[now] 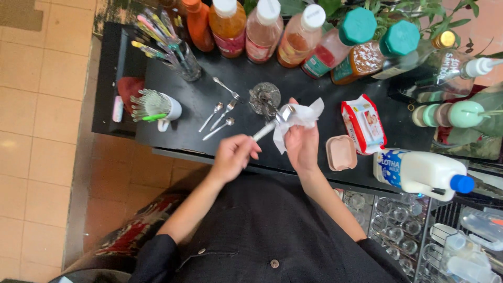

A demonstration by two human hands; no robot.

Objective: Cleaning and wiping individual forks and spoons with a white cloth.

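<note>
Left hand [234, 154] pinching one utensil [270, 127], right hand [302, 144] clutching white tissue [298, 116], four spoons [219, 116] on counter [173, 126].

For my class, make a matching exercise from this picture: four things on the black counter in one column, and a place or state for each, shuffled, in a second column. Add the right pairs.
Things
1. milk jug
2. white wipe
3. pink box
4. loose spoons

Places or states
A. held in the right hand around a metal utensil
B. lying flat beside a white mug
C. on its side, blue cap pointing right
D. between the right hand and the milk jug

Pairs: 1-C, 2-A, 3-D, 4-B
</note>
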